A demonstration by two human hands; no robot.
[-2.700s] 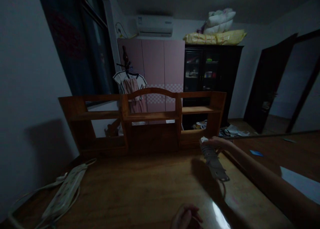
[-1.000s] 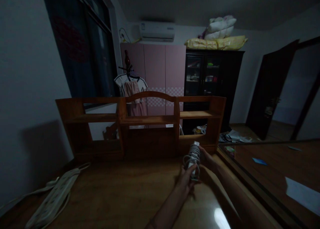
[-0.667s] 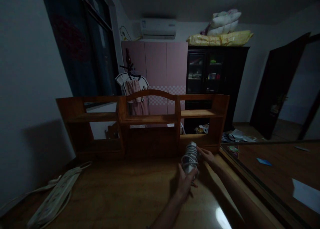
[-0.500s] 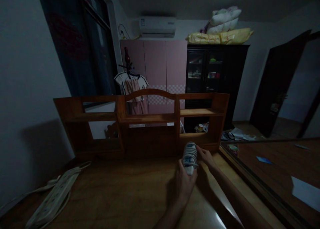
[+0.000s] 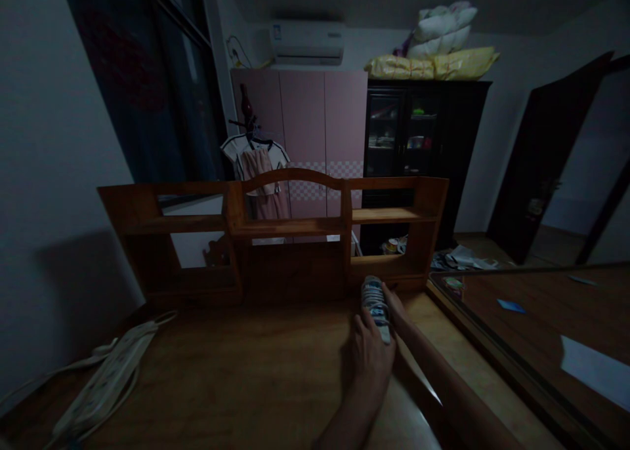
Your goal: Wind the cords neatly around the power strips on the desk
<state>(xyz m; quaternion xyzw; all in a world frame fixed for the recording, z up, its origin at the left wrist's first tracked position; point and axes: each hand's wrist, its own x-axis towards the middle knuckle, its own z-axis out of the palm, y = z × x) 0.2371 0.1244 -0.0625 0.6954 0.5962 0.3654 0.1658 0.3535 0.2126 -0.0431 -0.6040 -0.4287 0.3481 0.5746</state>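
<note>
Between my two hands is a pale oblong block wound with cord (image 5: 375, 300), with dark blue showing between the loops. Its exact kind is too dim to make out. My left hand (image 5: 370, 353) is closed around its near end and left side. My right hand (image 5: 396, 311) presses along its right side, with the fingers partly hidden behind it. The block is held just above the wooden tabletop (image 5: 236, 371), tilted with its far end toward the shelf unit.
A white power strip (image 5: 105, 378) with its cable lies at the left. A wooden shelf unit (image 5: 288, 225) stands along the back edge. To the right, a darker brown surface (image 5: 531, 345) holds a white sheet (image 5: 593, 369) and a blue card (image 5: 510, 305).
The wound block has tipped so its near end points more to the right. My left hand has shifted over its near end, and my right hand lies closer along its side. The view has moved slightly.
</note>
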